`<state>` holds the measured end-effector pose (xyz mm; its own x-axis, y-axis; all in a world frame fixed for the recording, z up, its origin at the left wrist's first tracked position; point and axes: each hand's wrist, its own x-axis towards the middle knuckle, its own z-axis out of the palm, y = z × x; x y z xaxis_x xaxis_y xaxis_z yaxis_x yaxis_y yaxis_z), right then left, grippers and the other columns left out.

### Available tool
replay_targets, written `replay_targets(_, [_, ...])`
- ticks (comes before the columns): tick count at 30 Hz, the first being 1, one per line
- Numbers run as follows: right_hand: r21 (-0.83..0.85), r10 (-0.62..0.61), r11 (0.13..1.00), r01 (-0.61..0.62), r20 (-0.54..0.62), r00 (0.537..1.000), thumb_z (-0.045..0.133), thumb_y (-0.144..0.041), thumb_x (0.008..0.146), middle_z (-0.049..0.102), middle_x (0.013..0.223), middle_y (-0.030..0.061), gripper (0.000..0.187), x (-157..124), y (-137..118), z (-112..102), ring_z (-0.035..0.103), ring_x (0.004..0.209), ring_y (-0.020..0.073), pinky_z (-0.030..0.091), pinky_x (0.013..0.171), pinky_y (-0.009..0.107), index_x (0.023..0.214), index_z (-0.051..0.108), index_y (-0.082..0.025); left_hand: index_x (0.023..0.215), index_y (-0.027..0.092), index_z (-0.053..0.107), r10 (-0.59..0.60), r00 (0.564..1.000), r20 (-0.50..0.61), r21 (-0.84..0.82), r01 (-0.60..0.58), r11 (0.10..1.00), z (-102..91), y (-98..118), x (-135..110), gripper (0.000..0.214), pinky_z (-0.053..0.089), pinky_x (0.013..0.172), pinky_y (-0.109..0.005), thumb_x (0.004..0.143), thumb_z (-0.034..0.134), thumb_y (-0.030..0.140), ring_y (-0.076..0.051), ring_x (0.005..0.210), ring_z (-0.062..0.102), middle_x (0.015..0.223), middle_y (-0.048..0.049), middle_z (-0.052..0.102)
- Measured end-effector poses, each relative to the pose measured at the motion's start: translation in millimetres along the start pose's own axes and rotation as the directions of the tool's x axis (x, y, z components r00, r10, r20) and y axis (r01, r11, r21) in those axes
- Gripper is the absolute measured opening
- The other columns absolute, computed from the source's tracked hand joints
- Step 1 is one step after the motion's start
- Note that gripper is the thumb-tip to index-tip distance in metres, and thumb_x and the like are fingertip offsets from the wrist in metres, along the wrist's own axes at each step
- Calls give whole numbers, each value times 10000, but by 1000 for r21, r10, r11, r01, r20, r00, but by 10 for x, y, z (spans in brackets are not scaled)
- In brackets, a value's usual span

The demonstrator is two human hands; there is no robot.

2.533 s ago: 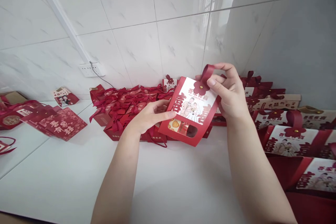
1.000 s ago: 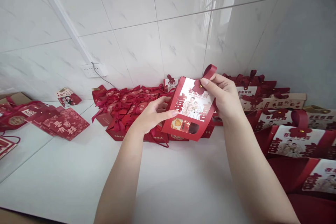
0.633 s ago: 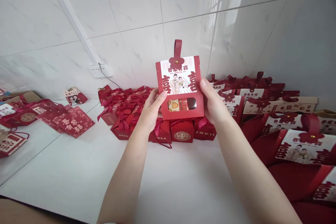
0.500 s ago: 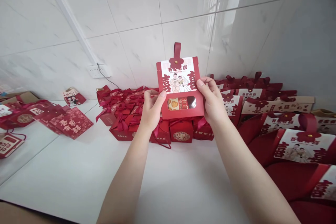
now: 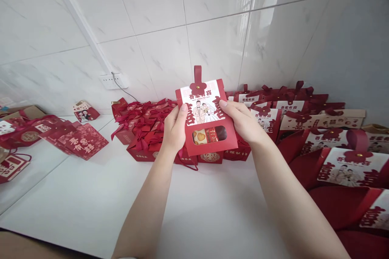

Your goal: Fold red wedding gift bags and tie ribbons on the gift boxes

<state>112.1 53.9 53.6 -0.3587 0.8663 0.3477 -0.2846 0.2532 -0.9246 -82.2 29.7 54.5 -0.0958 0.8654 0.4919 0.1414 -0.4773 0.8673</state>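
Note:
I hold a red gift box upright in front of me, above the white floor. It has a white flap printed with a cartoon couple, a red flower clasp with a loop handle on top, and a small window showing sweets. My left hand grips its left edge and my right hand grips its right edge, thumbs on the front.
A heap of small red ribbon-tied boxes lies against the tiled wall behind the held box. Several matching flap boxes are stacked at the right. Red paper bags lie at the left, below a wall socket.
The box was tilted while my right hand worked the loop handle and clasp; then both hands raised it upright, and now it has come down slightly and nearer.

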Motion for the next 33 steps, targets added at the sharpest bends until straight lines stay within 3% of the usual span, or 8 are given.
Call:
replay_targets(2, [10,2,1000,-3,69,998,603,-538,947,793,970,36,335,-7,-6,6,736,777,204,595,742,343,898,770,-252,1063,222,744,3,1000,-4,-117,-3,993,3,9,3,394,602,786,-355,936,585,560,-261,960,742,1044,-84,777])
replay_targets(6, [41,-6,999,1,121,993,591,-515,963,788,1055,34,309,-7,8,-10,741,843,205,599,807,363,974,767,-262,1007,214,753,29,999,-24,-167,-32,985,-5,29,13,319,609,755,-335,905,658,502,-248,921,750,1005,-71,784])
replay_targets(11, [-50,29,999,-21,168,985,610,-527,946,782,1050,40,310,-13,21,-47,731,945,237,582,885,399,945,757,-254,986,219,747,-129,990,-66,-267,107,958,-30,47,43,276,601,691,-315,852,724,459,-229,827,750,913,-48,777])
replay_targets(14, [-144,37,990,-3,232,972,627,-515,936,766,1052,31,289,-13,19,-35,708,997,237,560,924,391,891,738,-252,945,224,730,-157,978,-134,-271,117,956,-48,46,59,301,576,640,-289,848,712,508,-195,744,728,855,-33,755])
replay_targets(18, [-166,-45,985,54,62,997,616,-566,925,718,908,22,349,19,53,-9,654,816,193,547,793,354,812,670,-240,823,227,672,-119,982,-149,-241,80,967,-60,27,72,265,541,617,-261,842,722,487,-154,672,679,751,7,696])
replay_targets(22, [-189,-132,975,113,-94,987,667,-556,895,583,740,-12,403,66,92,-38,520,664,139,451,636,291,700,549,-224,733,218,649,-61,991,-121,-177,39,983,-63,22,80,241,538,663,-276,851,711,419,-158,697,670,732,15,687])
replay_targets(26, [-211,-159,969,132,-114,981,675,-518,901,534,731,-19,399,76,76,-84,487,673,134,411,632,280,690,516,-219,830,222,749,-62,995,-82,-132,50,990,-87,43,86,149,556,803,-326,846,719,367,-195,833,715,874,-11,767])
replay_targets(33, [-180,-134,978,109,-135,982,690,-481,897,521,727,-19,392,65,47,-141,483,666,129,397,629,281,675,509,-212,950,219,807,-41,998,-50,-96,36,995,-136,58,88,178,564,913,-387,820,747,326,-240,965,732,972,-47,800])
